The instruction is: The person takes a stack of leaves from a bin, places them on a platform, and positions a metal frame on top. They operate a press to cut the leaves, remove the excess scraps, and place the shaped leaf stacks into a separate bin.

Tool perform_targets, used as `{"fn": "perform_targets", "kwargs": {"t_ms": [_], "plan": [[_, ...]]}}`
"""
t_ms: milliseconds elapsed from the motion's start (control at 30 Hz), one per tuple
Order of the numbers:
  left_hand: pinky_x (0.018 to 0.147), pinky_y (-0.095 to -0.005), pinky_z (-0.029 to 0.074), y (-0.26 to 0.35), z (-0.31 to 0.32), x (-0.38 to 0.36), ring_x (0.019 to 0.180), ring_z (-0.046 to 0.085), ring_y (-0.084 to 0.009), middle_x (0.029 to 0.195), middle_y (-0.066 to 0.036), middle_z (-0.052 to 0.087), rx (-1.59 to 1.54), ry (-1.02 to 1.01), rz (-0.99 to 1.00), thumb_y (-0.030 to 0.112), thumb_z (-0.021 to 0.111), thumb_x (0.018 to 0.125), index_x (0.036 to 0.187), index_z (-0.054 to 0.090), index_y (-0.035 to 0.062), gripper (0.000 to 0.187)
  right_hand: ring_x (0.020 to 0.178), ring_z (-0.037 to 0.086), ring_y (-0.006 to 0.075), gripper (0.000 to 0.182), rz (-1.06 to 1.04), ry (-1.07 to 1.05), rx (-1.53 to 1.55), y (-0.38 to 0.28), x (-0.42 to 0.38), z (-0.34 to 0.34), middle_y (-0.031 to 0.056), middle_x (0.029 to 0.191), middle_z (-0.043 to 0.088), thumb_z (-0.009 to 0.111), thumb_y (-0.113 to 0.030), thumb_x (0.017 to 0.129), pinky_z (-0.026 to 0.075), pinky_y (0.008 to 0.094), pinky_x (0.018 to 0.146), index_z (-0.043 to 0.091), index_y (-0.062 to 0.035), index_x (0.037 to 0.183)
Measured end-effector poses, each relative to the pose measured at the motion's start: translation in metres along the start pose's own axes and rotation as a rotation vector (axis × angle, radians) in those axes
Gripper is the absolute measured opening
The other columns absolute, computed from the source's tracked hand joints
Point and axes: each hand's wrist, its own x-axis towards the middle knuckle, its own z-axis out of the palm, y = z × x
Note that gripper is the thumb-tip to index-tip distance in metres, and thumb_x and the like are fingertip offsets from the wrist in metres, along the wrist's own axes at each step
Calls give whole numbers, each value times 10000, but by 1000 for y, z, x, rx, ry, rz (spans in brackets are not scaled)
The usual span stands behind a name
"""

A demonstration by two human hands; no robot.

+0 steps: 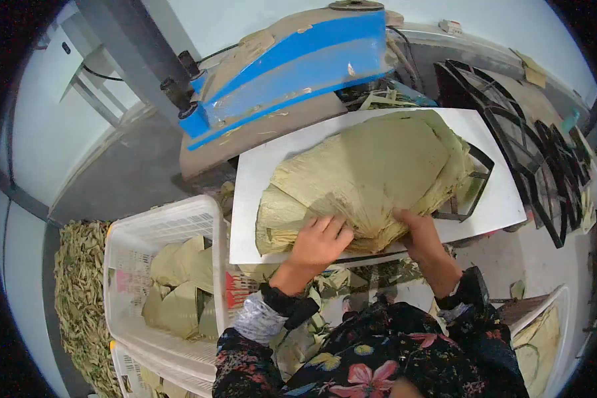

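A thick stack of dried, pale green-yellow leaves lies on a white board. My left hand is at the stack's near edge, its bent fingers close together and pressed on the leaves. To its right, my right hand grips the same edge with the thumb on top; its other fingers are mostly hidden. A black metal cutting frame sticks out from beneath the stack on the right.
Behind the board stands a blue machine. At left, a white plastic crate holds cut leaf pieces, beside a heap of leaf scraps. More black frames lie at right, and another white bin sits lower right.
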Motion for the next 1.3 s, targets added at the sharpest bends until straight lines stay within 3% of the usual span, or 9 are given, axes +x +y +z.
{"fn": "perform_targets", "kwargs": {"t_ms": [133,333,600,767,900,1033,1100,1133,1300], "plan": [[761,-378,468,12,-29,23,958,516,-277,1111,-126,536,-149,-427,-150,173,621,693,1105,560,54,434,940,591,267,400,-71,-40,-8,1,3,-3,135,1081,570,577,-63,792,494,398,826,465,48,1159],[988,-463,331,37,-6,34,1105,432,-367,1135,-195,464,-307,-216,-262,227,658,704,1233,448,39,600,945,584,268,362,-43,-6,90,-7,1,9,133,1067,575,563,-61,808,491,405,827,481,48,1143],[989,-607,227,54,48,32,1127,396,-370,1131,-166,430,-394,-5,-346,181,649,727,1165,464,41,495,900,593,270,348,-76,25,130,-20,-6,-1,140,1023,581,556,-61,825,507,386,796,473,62,1139],[1000,-612,205,60,52,35,1115,406,-362,1119,-162,429,-441,57,-404,106,661,702,1124,449,31,478,983,561,255,316,-193,-104,-824,-69,-18,-63,100,1069,566,541,-35,816,479,361,784,514,-10,1130],[1038,-576,202,66,55,34,1120,401,-354,1141,-171,425,-429,55,-422,51,665,675,1094,466,24,465,804,540,394,348,-1244,283,-1830,-122,10,-105,197,919,560,555,-30,692,481,432,723,546,-13,1039],[1030,-590,194,65,55,41,1068,456,-334,1069,-157,482,-370,-35,-448,171,655,705,1020,506,28,377,780,547,375,331,-1355,37,-1994,-137,68,-144,198,860,575,547,-65,699,480,440,676,548,-10,1025],[1032,-585,195,66,56,43,1062,467,-318,1054,-147,496,-343,-37,-474,189,656,699,997,519,33,363,788,568,365,330,-1053,-272,-1772,-142,87,-154,194,864,588,542,-101,709,481,434,673,544,-4,1024],[1035,-580,197,67,56,44,1056,478,-302,1039,-137,510,-330,-40,-478,206,657,694,974,533,39,349,765,584,372,268,-797,-219,-2010,-146,100,-163,200,866,591,536,-93,719,486,427,649,559,-11,973],[1038,-580,201,69,59,49,1047,491,-271,1024,-103,521,-236,-68,-488,205,672,667,964,536,51,362,730,603,337,200,-991,-184,-2066,-185,83,-153,147,837,596,594,-188,752,474,423,598,583,-75,917]]}}
